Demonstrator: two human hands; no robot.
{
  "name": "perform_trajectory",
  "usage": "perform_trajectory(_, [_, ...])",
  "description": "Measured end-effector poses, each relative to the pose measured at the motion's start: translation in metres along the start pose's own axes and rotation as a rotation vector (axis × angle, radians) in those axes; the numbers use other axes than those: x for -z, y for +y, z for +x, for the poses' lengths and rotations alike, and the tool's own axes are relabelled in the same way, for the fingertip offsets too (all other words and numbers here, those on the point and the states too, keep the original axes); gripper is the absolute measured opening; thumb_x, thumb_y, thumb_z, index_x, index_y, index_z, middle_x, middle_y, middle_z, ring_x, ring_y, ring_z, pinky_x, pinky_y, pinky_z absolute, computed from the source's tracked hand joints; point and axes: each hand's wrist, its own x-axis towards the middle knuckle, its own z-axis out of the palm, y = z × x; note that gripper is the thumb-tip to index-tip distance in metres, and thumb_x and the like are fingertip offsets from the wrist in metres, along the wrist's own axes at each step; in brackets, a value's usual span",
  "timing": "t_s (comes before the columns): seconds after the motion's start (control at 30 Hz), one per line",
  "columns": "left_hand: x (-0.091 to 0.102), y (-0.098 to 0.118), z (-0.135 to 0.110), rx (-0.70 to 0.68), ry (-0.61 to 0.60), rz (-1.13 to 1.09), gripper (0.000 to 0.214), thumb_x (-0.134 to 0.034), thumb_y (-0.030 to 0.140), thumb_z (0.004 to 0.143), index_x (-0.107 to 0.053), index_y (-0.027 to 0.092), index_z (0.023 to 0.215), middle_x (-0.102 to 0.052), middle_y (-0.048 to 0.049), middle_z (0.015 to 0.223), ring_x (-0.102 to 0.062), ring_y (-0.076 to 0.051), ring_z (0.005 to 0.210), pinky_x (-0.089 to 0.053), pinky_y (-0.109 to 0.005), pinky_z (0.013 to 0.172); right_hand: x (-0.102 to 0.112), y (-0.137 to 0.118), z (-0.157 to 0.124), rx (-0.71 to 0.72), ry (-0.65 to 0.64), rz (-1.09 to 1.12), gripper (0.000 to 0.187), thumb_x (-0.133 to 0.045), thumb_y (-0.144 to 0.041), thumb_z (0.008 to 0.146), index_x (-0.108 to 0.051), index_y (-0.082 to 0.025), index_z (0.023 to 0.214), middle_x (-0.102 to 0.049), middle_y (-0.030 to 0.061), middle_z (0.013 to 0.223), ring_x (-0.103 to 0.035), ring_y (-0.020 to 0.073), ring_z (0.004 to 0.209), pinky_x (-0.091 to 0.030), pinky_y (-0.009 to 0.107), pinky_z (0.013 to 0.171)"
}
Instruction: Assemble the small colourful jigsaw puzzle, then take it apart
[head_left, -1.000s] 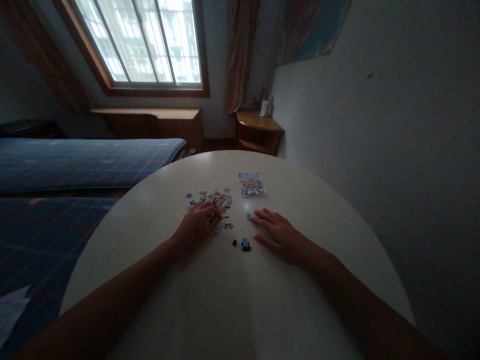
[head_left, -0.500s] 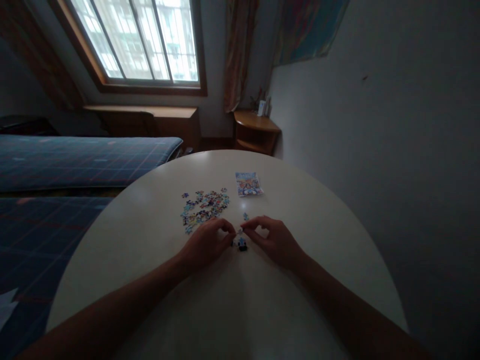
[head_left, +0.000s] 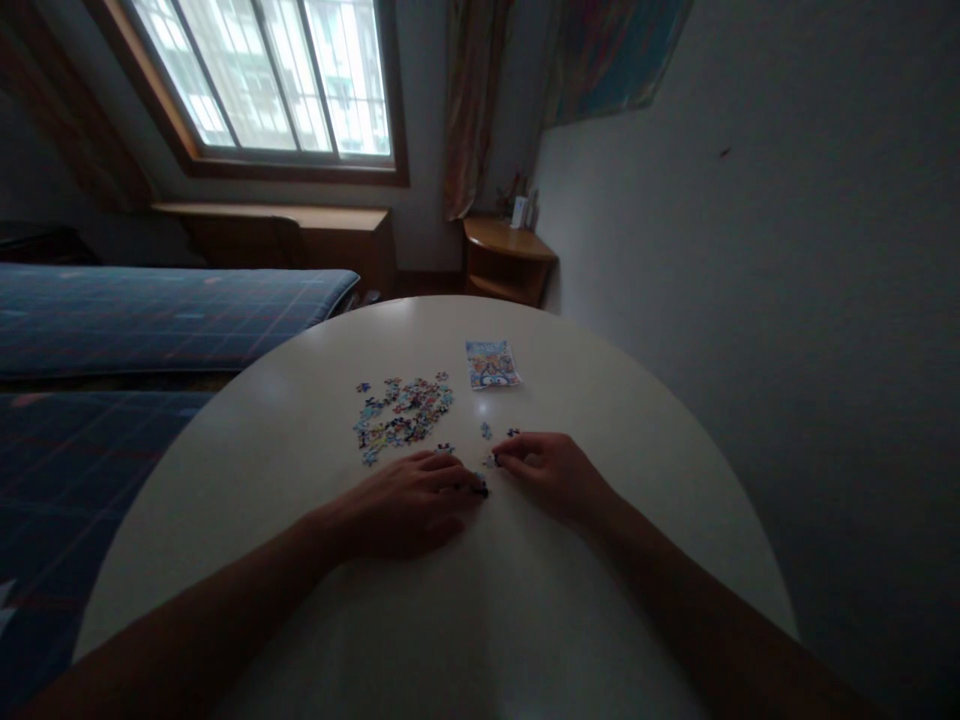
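Note:
My left hand lies low over the table with its fingers stretched out, the fingertips resting on a small dark-and-blue group of jigsaw puzzle pieces and partly hiding it. Just to the right, my right hand pinches a small puzzle piece between thumb and forefinger, close to the table top. Its picture is too small to make out. A light blue puzzle piece lies beyond the fingers, and a dark-and-blue piece sits by my right knuckles. Another piece is behind my left hand.
A loose pile of puzzle pieces spreads over the left of the round white table. Farther back lies a colourful printed sheet or packet. A bed with a checked cover stands left; a wall rises on the right.
My left hand has opened from a pinch and flattened over the small group of pieces. My right hand has drawn slightly away from it, still pinching. The view has shifted a little.

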Motion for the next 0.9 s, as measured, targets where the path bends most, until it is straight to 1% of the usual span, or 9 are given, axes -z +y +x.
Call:
perform_trajectory(0.1, [0.004,0.003,0.001,-0.01,-0.006,-0.02,0.027,-0.054,0.023,0.094,-0.06,0.021,0.12,-0.064,-0.0056,0.13,-0.057,-0.023,0.116,-0.044,-0.039,0.103,-0.002,0.004,-0.001,0.011,-0.037,0.019,0.019,-0.064,-0.03,0.084,-0.078,-0.022,0.095,-0.079,0.0042,0.091,-0.074,0.02,0.08,-0.055,0.03,0.074])
perform_trajectory(0.27, [0.008,0.004,0.001,0.016,-0.015,-0.054,0.029,-0.054,0.023,0.092,-0.061,0.022,0.12,-0.064,-0.0059,0.129,-0.058,-0.024,0.116,-0.046,-0.039,0.102,-0.002,0.004,-0.004,0.04,-0.08,0.021,0.02,-0.063,-0.027,0.084,-0.078,-0.022,0.096,-0.078,0.0044,0.092,-0.074,0.0201,0.081,-0.057,0.031,0.076])
perform_trajectory(0.4, [0.009,0.004,0.001,0.011,0.007,-0.099,0.032,-0.056,0.024,0.09,-0.062,0.024,0.122,-0.065,-0.0058,0.128,-0.059,-0.024,0.116,-0.046,-0.04,0.102,-0.001,0.004,-0.005,0.074,-0.085,-0.012,0.019,-0.063,-0.026,0.083,-0.078,-0.022,0.095,-0.078,0.0047,0.09,-0.072,0.0186,0.078,-0.055,0.029,0.071])
perform_trajectory(0.53, [0.009,0.004,0.0,0.021,0.009,-0.122,0.035,-0.057,0.024,0.089,-0.061,0.025,0.123,-0.066,-0.005,0.128,-0.06,-0.023,0.117,-0.045,-0.04,0.102,0.0,0.002,-0.006,0.115,-0.079,-0.102,0.019,-0.064,-0.022,0.082,-0.079,-0.022,0.094,-0.075,0.0035,0.082,-0.068,0.0151,0.069,-0.051,0.026,0.065])
perform_trajectory(0.77, [0.008,0.004,-0.001,0.035,-0.032,-0.092,0.036,-0.057,0.026,0.09,-0.06,0.024,0.125,-0.064,-0.0037,0.132,-0.059,-0.024,0.12,-0.044,-0.041,0.104,0.002,-0.006,-0.007,0.16,-0.061,-0.173,0.018,-0.064,-0.015,0.079,-0.078,-0.022,0.089,-0.072,0.0018,0.076,-0.063,0.0129,0.066,-0.047,0.024,0.064])
perform_trajectory(0.9, [0.009,0.005,0.0,0.029,-0.018,-0.1,0.036,-0.058,0.026,0.089,-0.06,0.024,0.125,-0.065,-0.0041,0.131,-0.059,-0.024,0.119,-0.045,-0.042,0.103,0.0,-0.01,-0.007,0.231,-0.057,-0.218,0.022,-0.064,-0.009,0.076,-0.078,-0.022,0.087,-0.073,0.001,0.076,-0.064,0.0132,0.068,-0.047,0.025,0.069])
